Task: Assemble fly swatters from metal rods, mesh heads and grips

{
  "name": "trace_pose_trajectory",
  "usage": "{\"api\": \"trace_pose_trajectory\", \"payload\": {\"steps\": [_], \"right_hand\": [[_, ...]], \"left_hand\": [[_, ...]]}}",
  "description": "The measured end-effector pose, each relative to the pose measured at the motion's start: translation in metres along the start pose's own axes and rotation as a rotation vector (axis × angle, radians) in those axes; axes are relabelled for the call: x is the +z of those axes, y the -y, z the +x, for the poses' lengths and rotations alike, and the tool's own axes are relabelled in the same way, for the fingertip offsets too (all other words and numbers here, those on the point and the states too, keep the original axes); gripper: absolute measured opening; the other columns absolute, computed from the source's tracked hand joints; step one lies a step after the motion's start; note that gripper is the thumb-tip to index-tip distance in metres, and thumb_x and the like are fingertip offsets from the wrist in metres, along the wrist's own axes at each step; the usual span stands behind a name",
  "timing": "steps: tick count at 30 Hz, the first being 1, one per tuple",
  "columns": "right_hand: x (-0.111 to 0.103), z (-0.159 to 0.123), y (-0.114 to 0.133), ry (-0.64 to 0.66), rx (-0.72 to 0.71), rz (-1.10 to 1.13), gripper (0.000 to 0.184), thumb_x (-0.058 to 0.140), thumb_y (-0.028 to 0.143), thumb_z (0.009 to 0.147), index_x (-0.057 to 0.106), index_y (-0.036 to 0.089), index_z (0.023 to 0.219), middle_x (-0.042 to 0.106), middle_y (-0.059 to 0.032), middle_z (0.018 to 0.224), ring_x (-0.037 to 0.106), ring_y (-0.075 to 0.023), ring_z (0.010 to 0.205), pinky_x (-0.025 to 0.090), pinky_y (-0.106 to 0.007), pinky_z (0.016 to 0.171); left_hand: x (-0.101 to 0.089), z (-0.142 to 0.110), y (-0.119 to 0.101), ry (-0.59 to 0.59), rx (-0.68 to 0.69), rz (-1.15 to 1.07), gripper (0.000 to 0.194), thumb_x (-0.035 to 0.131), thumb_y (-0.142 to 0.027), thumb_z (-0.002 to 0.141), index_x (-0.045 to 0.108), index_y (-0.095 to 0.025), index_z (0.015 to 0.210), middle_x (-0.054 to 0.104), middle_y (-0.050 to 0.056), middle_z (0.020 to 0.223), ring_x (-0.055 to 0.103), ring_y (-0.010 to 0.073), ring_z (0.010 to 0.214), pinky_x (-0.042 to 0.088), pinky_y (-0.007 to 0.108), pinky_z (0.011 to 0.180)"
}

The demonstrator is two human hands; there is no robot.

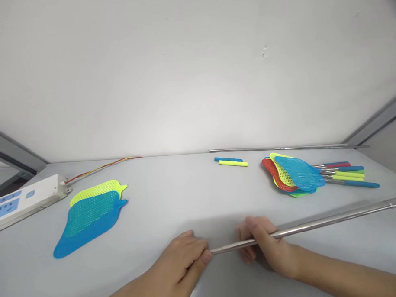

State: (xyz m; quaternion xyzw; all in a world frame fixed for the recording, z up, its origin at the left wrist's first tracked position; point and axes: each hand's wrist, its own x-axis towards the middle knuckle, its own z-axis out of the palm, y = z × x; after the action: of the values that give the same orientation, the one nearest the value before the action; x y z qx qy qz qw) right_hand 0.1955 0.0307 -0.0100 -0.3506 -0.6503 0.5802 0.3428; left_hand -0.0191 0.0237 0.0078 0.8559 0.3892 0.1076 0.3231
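A telescopic metal rod (337, 218) slants across the front right, its thin end toward the middle and its thicker end running out of view. My left hand (179, 264) is closed, pinching the thin tip between thumb and fingers. Farther along the rod, my right hand (273, 247) is wrapped loosely around it, its fingertips somewhat blurred. Left of my hands lie two loose fly swatter heads, a blue one (90, 217) partly over a yellow one (97, 189). A blue handle sleeve (227, 158) and a yellow handle sleeve (234, 163) rest side by side behind my hands.
Several fly swatters (298, 171) with coloured handles are stacked at the right. Another metal rod (282, 148) lies along the wall (182, 79). A white power strip (34, 197) sits at the left of the grey table (173, 192), with red and yellow wires (103, 168) behind it.
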Motion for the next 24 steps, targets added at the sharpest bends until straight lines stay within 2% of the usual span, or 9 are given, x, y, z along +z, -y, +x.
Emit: {"api": "trace_pose_trajectory", "payload": {"steps": [3,5,13,18,24], "right_hand": [[-0.003,-0.003,0.006,0.156,0.067,-0.177,0.059,0.008,0.050,0.089,0.044,0.017,0.056,0.045,-0.0008,0.055,0.046,-0.0119,0.058,0.039,-0.026,0.063],[-0.004,-0.004,0.009,0.210,0.100,-0.281,0.058,0.007,0.051,0.088,0.044,0.017,0.060,0.046,-0.0007,0.059,0.046,-0.0122,0.060,0.039,-0.026,0.066],[-0.002,-0.003,0.017,0.280,0.096,-0.371,0.052,0.006,0.049,0.089,0.039,0.018,0.062,0.043,0.0007,0.061,0.043,-0.0115,0.061,0.038,-0.024,0.064],[-0.004,-0.001,0.024,0.316,0.099,-0.392,0.045,0.009,0.046,0.090,0.033,0.019,0.064,0.039,0.0019,0.062,0.039,-0.0106,0.059,0.035,-0.021,0.057],[-0.002,0.000,0.026,0.315,0.061,-0.422,0.042,0.011,0.044,0.090,0.028,0.019,0.062,0.036,0.0026,0.060,0.036,-0.0109,0.058,0.034,-0.022,0.058]], "left_hand": [[-0.001,0.000,0.000,0.046,0.024,0.000,0.029,0.025,-0.026,0.091,0.039,-0.019,0.067,0.045,-0.002,0.063,0.041,0.0125,0.063,0.036,0.026,0.065],[-0.002,0.001,0.000,0.066,0.029,-0.003,0.028,0.025,-0.026,0.091,0.040,-0.019,0.069,0.045,-0.002,0.064,0.041,0.0126,0.064,0.036,0.026,0.067],[-0.003,0.000,-0.001,0.077,0.007,0.002,0.026,0.026,-0.027,0.092,0.042,-0.020,0.072,0.046,-0.002,0.066,0.041,0.0128,0.066,0.036,0.026,0.069],[-0.004,0.000,-0.002,0.083,0.016,0.021,0.027,0.026,-0.027,0.092,0.041,-0.019,0.070,0.046,-0.003,0.065,0.042,0.0119,0.064,0.035,0.028,0.072],[-0.009,0.003,-0.008,0.149,0.041,0.081,0.028,0.025,-0.025,0.092,0.041,-0.019,0.069,0.050,-0.002,0.065,0.044,0.0122,0.062,0.034,0.029,0.069]]}}
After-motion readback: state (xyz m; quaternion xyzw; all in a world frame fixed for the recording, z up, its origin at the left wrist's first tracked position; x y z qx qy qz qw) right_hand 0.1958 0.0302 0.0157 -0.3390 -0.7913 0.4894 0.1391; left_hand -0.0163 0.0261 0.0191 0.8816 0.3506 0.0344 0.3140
